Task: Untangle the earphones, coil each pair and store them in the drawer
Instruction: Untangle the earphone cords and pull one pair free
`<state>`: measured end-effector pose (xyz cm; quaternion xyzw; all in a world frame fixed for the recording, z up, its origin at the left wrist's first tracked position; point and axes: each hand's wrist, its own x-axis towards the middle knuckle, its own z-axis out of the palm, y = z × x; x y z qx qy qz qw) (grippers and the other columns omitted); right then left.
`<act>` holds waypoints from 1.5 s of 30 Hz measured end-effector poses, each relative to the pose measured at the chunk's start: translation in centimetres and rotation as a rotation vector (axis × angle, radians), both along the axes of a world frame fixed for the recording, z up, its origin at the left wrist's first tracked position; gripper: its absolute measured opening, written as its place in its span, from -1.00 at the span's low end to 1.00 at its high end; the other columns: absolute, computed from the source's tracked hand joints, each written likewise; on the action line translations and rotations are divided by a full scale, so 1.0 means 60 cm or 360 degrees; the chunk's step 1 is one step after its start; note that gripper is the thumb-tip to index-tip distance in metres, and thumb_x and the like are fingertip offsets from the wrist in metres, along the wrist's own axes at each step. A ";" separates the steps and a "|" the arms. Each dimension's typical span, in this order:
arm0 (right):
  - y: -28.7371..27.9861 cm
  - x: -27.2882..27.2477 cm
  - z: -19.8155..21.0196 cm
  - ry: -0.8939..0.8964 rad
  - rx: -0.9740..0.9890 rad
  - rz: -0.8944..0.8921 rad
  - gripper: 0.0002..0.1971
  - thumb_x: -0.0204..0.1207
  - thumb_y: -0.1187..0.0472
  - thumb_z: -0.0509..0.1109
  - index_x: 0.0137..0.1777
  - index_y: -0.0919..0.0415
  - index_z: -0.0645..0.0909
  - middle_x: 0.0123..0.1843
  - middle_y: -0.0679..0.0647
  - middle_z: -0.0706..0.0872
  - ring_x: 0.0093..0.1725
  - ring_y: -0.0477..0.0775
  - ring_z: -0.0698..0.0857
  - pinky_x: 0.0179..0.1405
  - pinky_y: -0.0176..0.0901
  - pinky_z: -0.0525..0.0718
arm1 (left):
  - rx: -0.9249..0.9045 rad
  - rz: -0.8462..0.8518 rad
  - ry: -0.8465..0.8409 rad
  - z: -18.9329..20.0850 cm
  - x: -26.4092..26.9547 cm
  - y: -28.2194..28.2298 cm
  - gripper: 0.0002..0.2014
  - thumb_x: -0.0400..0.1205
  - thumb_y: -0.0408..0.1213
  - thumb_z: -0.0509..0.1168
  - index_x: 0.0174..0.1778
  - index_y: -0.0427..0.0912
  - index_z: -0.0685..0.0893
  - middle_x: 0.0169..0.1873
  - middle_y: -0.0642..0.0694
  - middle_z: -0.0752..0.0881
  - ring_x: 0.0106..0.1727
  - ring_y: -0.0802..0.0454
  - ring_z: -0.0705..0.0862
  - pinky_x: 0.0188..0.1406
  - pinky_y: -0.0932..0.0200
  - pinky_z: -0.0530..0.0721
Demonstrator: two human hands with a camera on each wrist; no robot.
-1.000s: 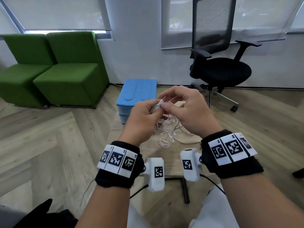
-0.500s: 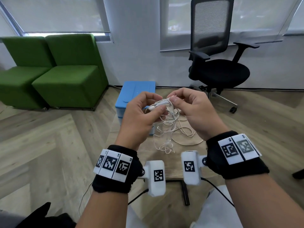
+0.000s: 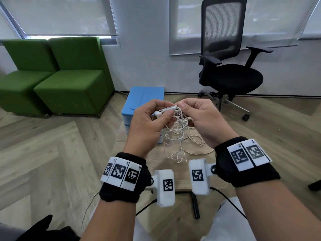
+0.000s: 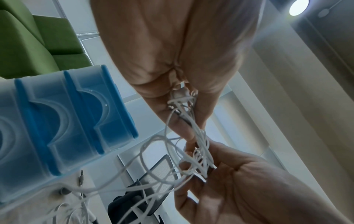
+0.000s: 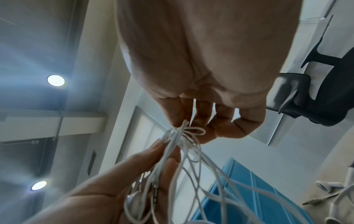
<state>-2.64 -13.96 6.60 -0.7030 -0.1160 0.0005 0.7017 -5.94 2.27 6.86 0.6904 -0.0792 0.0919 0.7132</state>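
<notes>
A person's two hands hold a tangle of white earphones (image 3: 175, 126) in the air, above a small wooden desk (image 3: 152, 159). The left hand (image 3: 147, 122) has thumb and curled fingers pinching one earbud and a bunch of cable at the top of the knot. The right hand (image 3: 203, 119), just beside it, pinches strands on the knot's other side between thumb and forefinger, its other fingers loosely curled. Below the hands, loose loops hang down and trail onto the desk, where more cable, earbuds and a jack plug lie. A blue plastic drawer unit (image 3: 144, 100) stands at the far edge of the desk, just behind the hands (its drawers look closed in the left wrist view).

The untangling is likely at an early stage. To do it well, keep the left hand's pinch steady as an anchor, find one free end, and feed it back through the loops instead of pulling, since tugging would probably tighten the knot.
</notes>
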 end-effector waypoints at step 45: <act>-0.015 0.007 0.004 -0.0109 0.0070 -0.0007 -0.81 0.72 0.40 0.37 0.06 0.17 0.80 0.03 0.39 0.82 0.00 0.25 0.67 0.10 0.24 0.58 | -0.0023 0.0017 -0.0085 0.025 0.009 0.005 -0.81 0.65 -0.50 0.45 0.17 -0.37 0.74 -0.07 -0.26 0.84 -0.19 0.05 0.81 -0.19 0.28 0.74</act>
